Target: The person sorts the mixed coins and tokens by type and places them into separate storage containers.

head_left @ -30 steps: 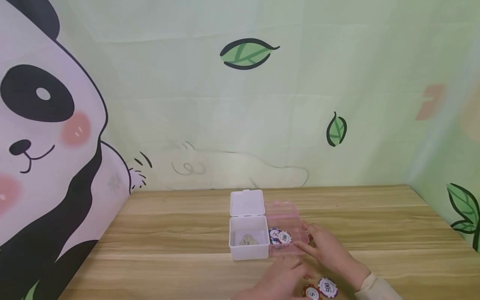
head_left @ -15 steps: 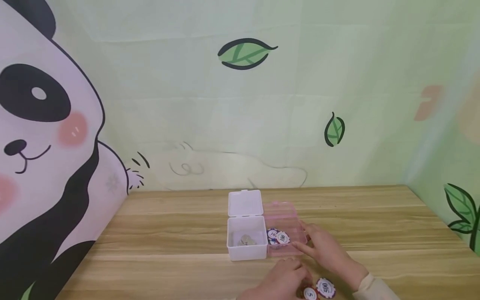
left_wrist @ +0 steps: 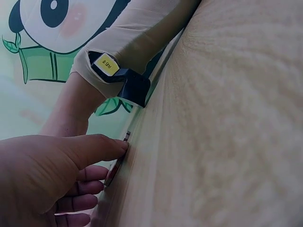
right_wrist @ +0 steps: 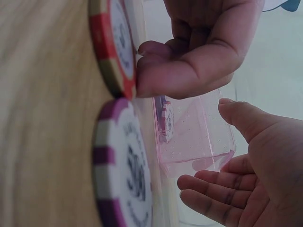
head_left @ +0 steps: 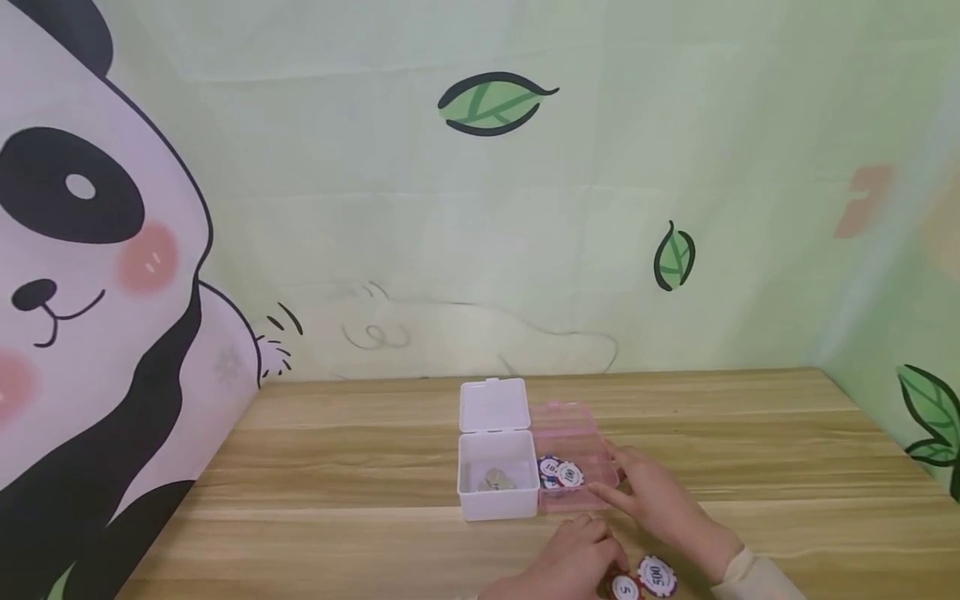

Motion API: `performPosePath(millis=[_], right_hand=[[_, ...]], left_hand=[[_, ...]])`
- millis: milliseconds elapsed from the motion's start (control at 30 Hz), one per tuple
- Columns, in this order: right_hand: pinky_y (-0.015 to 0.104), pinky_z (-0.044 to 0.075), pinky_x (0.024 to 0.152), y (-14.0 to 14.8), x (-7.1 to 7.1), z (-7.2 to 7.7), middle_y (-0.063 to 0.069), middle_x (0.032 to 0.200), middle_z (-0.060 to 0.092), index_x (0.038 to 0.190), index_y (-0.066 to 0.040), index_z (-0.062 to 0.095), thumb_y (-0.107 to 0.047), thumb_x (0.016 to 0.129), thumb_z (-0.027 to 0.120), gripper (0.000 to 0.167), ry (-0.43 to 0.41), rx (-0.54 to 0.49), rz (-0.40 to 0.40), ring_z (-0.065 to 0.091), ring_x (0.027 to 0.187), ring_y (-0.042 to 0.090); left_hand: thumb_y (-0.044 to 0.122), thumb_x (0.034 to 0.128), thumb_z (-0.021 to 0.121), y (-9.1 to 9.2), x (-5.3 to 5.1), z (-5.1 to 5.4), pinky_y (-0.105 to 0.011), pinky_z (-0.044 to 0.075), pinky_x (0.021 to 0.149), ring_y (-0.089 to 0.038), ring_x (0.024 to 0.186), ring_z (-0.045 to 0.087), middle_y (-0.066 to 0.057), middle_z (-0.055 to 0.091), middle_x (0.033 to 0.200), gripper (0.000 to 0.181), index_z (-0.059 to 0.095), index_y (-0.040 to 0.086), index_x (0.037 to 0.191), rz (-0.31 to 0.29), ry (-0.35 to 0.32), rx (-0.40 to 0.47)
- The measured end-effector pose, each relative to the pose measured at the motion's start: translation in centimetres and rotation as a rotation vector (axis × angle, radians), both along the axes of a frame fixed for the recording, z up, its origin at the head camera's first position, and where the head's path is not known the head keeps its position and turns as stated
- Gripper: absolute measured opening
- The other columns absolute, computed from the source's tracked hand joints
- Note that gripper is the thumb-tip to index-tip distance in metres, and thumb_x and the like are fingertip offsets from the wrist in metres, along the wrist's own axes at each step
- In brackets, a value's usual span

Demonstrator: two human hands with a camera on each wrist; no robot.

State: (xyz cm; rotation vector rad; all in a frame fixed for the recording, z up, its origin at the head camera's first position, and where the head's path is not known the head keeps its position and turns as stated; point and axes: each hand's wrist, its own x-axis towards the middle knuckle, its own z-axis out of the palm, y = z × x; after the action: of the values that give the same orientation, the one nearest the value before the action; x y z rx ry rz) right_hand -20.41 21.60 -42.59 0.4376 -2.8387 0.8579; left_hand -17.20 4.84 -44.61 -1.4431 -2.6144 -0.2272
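My left hand (head_left: pixel 566 558) is low on the wooden table, its thumb and fingers at the edges of a red-rimmed poker chip (head_left: pixel 625 588) marked 5, which lies flat. Touching that chip is a purple-rimmed poker chip (right_wrist: pixel 125 165) marked 500. With thumb and index finger, my right hand (head_left: pixel 660 500) holds the near right corner of a clear pink plastic box (head_left: pixel 588 450). Inside the pink box are several poker chips (head_left: pixel 568 474), one marked 100. In the left wrist view, the left thumb (left_wrist: pixel 106 146) presses a chip's edge; the chip is seen edge-on.
Against the pink box's left side stands a white plastic box (head_left: pixel 498 503) with its lid (head_left: pixel 494 406) folded back. Several pale coin-like discs (head_left: pixel 497 479) lie in it. Behind the table (head_left: pixel 337 467) hangs a green cloth backdrop (head_left: pixel 360 167) printed with a panda.
My left hand has shifted slightly and its fingers have closed in on the red chip's left edge. The right hand stays on the pink box; both boxes keep their places.
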Motion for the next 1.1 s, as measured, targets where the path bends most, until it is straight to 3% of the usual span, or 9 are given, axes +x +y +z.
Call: performPosePath(millis=[233, 867, 1100], right_hand=[[0.025, 0.054, 0.071, 0.02, 0.0, -0.08, 0.01, 0.106, 0.066, 0.138, 0.005, 0.045, -0.033, 0.089, 0.066, 0.065, 0.0, 0.006, 0.003, 0.065, 0.079, 0.01], [0.026, 0.054, 0.071, 0.13, -0.03, 0.1, 0.009, 0.103, 0.066, 0.138, 0.005, 0.046, -0.037, 0.089, 0.065, 0.067, 0.005, 0.032, 0.002, 0.064, 0.077, 0.009], [0.026, 0.055, 0.072, 0.1, -0.12, -0.01, 0.009, 0.105, 0.066, 0.14, 0.002, 0.044, -0.037, 0.09, 0.065, 0.067, -0.018, 0.015, 0.007, 0.064, 0.078, 0.007]], left_hand=[[0.038, 0.0729, 0.079, -0.03, 0.09, -0.06, -0.01, 0.035, 0.079, 0.001, 0.087, 0.046, 0.015, 0.056, 0.089, 0.028, 0.069, 0.026, 0.096, 0.009, -0.02, -0.003], [0.048, 0.0722, 0.078, -0.33, 0.26, 0.11, -0.011, 0.034, 0.076, 0.003, 0.082, 0.046, 0.016, 0.057, 0.084, 0.033, 0.067, 0.024, 0.092, 0.014, 0.007, 0.045], [0.047, 0.0773, 0.075, -0.58, 0.14, 0.49, -0.013, 0.038, 0.081, 0.003, 0.086, 0.05, 0.014, 0.058, 0.087, 0.03, 0.066, 0.022, 0.09, -0.014, 0.028, 0.116]])
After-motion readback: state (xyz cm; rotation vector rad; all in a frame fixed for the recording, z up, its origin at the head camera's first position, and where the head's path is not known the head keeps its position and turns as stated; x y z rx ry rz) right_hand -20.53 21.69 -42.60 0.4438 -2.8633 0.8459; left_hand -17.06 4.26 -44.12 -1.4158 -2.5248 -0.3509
